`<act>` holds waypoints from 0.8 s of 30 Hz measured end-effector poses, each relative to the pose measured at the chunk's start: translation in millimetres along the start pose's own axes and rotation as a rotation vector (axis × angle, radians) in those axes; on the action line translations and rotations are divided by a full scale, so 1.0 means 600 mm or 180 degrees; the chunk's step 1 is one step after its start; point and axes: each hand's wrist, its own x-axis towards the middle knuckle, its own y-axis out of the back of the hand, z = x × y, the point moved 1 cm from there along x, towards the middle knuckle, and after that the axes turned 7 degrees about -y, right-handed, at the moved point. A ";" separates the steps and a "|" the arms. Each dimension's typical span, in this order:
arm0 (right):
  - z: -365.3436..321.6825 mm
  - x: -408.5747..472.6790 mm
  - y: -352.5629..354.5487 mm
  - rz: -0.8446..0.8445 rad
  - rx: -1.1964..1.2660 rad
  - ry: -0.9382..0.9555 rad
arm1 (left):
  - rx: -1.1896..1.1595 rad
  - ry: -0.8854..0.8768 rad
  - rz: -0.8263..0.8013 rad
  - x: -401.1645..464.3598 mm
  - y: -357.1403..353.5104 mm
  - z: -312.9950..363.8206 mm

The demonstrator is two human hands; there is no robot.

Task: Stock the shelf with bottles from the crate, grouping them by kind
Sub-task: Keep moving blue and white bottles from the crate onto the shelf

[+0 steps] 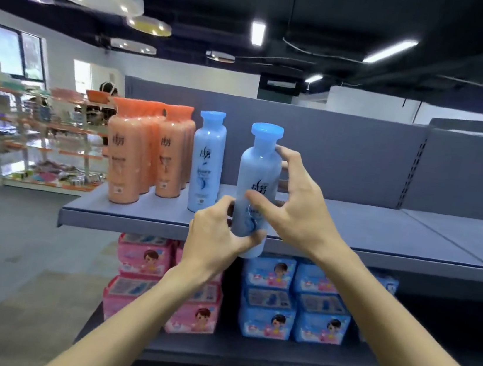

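Both hands around blue bottle

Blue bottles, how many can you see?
2. One blue bottle stands on the shelf beside the orange bottles. The other blue bottle is held by the left hand and right hand at the shelf's front edge.
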 end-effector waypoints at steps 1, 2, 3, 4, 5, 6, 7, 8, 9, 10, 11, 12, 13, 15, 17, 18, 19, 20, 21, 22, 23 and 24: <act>0.000 0.009 -0.001 0.0008 -0.0075 0.0009 | -0.0025 0.0027 -0.0006 0.008 -0.001 -0.001; 0.001 0.016 -0.002 0.0016 -0.0138 0.0009 | -0.0053 0.0048 -0.0010 0.016 -0.001 -0.001; 0.002 0.023 -0.003 0.0033 -0.0206 -0.0005 | -0.0065 0.0068 -0.0017 0.023 -0.003 -0.002; 0.003 0.029 -0.003 0.0045 -0.0273 -0.0016 | -0.0065 0.0090 -0.0032 0.029 -0.006 -0.003; 0.004 0.035 -0.004 0.0040 -0.0326 -0.0033 | -0.0056 0.0120 -0.0049 0.034 -0.008 -0.004; 0.005 0.041 -0.005 0.0016 -0.0359 -0.0056 | -0.0025 0.0161 -0.0076 0.039 -0.011 -0.006; 0.007 0.047 -0.005 -0.0014 -0.0381 -0.0086 | 0.0025 0.0202 -0.0113 0.044 -0.013 -0.008; 0.009 0.054 -0.006 -0.0051 -0.0401 -0.0121 | 0.0092 0.0248 -0.0161 0.049 -0.016 -0.010; 0.012 0.059 -0.007 -0.0092 -0.0427 -0.0166 | 0.0163 0.0283 -0.0213 0.053 -0.019 -0.012; 0.015 0.065 -0.008 -0.0133 -0.0463 -0.0216 | 0.0222 0.0315 -0.0260 0.057 -0.022 -0.014; 0.019 0.071 -0.011 -0.0176 -0.0513 -0.0261 | 0.0258 0.0347 -0.0299 0.060 -0.026 -0.017; 0.022 0.077 -0.014 -0.0219 -0.0586 -0.0290 | 0.0268 0.0382 -0.0331 0.063 -0.029 -0.020; 0.026 0.082 -0.017 -0.0260 -0.0669 -0.0309 | 0.0266 0.0423 -0.0363 0.065 -0.033 -0.025; 0.031 0.095 -0.022 -0.0304 -0.0765 -0.0337 | 0.0274 0.0495 -0.0399 0.070 -0.042 -0.033; 0.039 0.112 -0.026 -0.0356 -0.0767 -0.0393 | 0.0303 0.0543 -0.0419 0.080 -0.052 -0.041; 0.044 0.123 -0.029 -0.0391 -0.0775 -0.0440 | 0.0326 0.0578 -0.0437 0.085 -0.056 -0.044; 0.050 0.135 -0.032 -0.0424 -0.0791 -0.0492 | 0.0361 0.0615 -0.0463 0.091 -0.060 -0.048; 0.056 0.147 -0.036 -0.0454 -0.0809 -0.0530 | 0.0402 0.0658 -0.0481 0.097 -0.064 -0.050; 0.062 0.159 -0.040 -0.0479 -0.0822 -0.0549 | 0.0443 0.0703 -0.0493 0.102 -0.068 -0.054; 0.068 0.169 -0.045 -0.0495 -0.0829 -0.0558 | 0.0481 0.0751 -0.0496 0.108 -0.072 -0.058; 0.074 0.179 -0.051 -0.0505 -0.0828 -0.0570 | 0.0521 0.0801 -0.0491 0.114 -0.077 -0.062; 0.080 0.189 -0.057 -0.0510 -0.0819 -0.0583 | 0.0562 0.0849 -0.0499 0.121 -0.083 -0.067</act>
